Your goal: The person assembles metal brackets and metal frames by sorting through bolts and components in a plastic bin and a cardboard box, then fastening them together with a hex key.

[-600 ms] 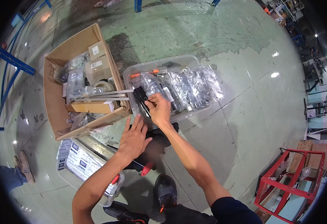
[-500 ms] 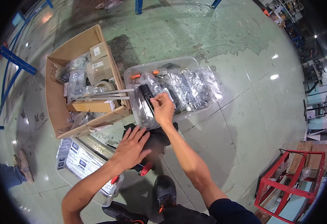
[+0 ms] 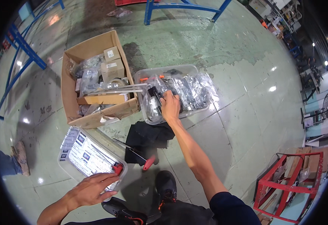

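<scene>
My right hand [image 3: 170,106] is closed on a black tube-shaped tool [image 3: 153,92], partly hidden by the fingers, over a clear plastic bin [image 3: 151,120] full of bagged parts. My left hand [image 3: 92,188] is at the near end of another clear bin [image 3: 63,164], fingers stretched out, thumb apart. Its fingertips come right up to a red-handled tool [image 3: 117,168] in that bin; whether they touch it is hard to tell. Between the bins, a black cloth [image 3: 143,135] lies on the floor beside a long-shafted tool with a red handle [image 3: 149,162].
A cardboard box [image 3: 72,112] of bags, small cartons and a tape roll stands at the left, long strips sticking out over the bin. Blue metal frames [image 3: 25,48] stand beyond. On the right is a red metal frame [image 3: 283,187]. Someone's shoe [image 3: 20,157] shows far left.
My left hand has moved from above the black cloth down and left to the near bin, uncovering the cloth and the red-handled tool. My right hand stays at the black tool. The view has shifted.
</scene>
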A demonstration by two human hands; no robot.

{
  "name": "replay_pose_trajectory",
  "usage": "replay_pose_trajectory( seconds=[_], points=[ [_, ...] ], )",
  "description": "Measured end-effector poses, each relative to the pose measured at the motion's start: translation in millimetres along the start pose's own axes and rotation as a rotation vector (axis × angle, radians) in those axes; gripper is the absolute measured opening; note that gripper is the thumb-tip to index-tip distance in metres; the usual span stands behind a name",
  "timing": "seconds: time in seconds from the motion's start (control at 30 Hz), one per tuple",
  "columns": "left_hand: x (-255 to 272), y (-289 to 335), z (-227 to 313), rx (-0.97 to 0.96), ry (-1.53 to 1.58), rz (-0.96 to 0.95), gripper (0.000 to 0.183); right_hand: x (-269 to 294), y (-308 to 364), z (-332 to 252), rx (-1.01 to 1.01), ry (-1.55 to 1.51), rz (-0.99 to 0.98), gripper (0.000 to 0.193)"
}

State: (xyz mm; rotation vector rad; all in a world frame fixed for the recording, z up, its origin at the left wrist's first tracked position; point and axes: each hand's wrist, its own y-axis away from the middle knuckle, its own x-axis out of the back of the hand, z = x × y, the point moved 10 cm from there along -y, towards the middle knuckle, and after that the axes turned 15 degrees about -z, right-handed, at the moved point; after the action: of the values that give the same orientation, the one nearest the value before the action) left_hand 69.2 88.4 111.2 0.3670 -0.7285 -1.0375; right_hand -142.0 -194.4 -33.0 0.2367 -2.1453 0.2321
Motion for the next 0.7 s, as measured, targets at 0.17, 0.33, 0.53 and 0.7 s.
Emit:
replay_pose_trajectory(
  seconds=[0.17, 0.33, 0.53, 0.7],
  points=[
    [-16, 39, -9, 0.066, -0.043, 0.020, 0.050, 59, 10, 24, -0.098, 0.359, 0.375, 0.047],
    [-15, 45, 11, 0.020, -0.042, -0.038, 0.050, 70, -20, 108, -0.245, 0.185, 0.011, 0.031],
    [-11, -6, 32, -0.238, -0.024, -0.023, 0.047, 92, -26, 45, 0.184, 0.319, 0.082, 0.016],
    [10, -61, 57, -0.542, 0.046, 0.043, 0.047, 138, -41, 27, 0.230, -0.072, 0.083, 0.017]
  ],
)
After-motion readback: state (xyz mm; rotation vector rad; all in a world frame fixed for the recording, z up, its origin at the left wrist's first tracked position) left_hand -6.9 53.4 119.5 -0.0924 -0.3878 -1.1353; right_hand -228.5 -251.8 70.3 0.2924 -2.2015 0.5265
